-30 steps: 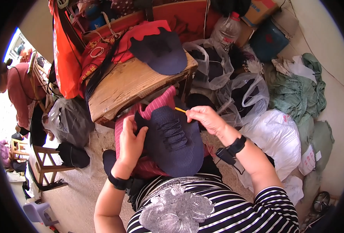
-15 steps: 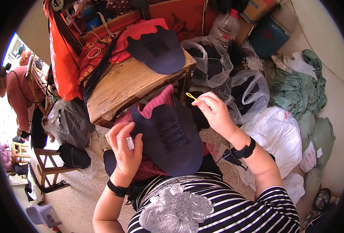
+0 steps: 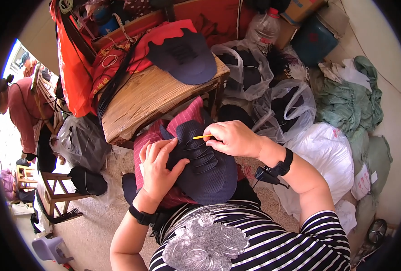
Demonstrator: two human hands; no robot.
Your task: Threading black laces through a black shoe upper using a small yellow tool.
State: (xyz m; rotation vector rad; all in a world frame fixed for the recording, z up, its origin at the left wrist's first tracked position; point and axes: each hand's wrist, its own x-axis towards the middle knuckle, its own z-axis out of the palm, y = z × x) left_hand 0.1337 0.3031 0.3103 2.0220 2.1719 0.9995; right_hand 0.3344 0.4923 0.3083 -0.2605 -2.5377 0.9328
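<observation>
A dark navy knit shoe upper (image 3: 209, 180) lies across my lap on a red pinstriped cloth (image 3: 187, 113). Dark lace strands run in rows across its middle. My left hand (image 3: 159, 165) grips the upper's left edge, with fingers bent over it and the thumb lying on top. Between the fingertips of my right hand (image 3: 230, 137) is a thin yellow threading tool (image 3: 202, 137). Its tip points left and meets the upper near the top of the lace rows; whether it passes through a hole is too small to tell. Black bands circle both my wrists.
On the wooden table (image 3: 155, 97) ahead lie another navy upper (image 3: 187, 58), red cloth and a bundle of black cords (image 3: 114, 86). Plastic bags (image 3: 291, 108) and a white sack (image 3: 322, 153) crowd the right. A wooden stool (image 3: 58, 194) stands left; a person (image 3: 26, 108) bends farther off.
My right hand has moved left and down, bringing the yellow tool from the air to the upper. My left hand has shifted right over the upper, its fingers now bent onto it.
</observation>
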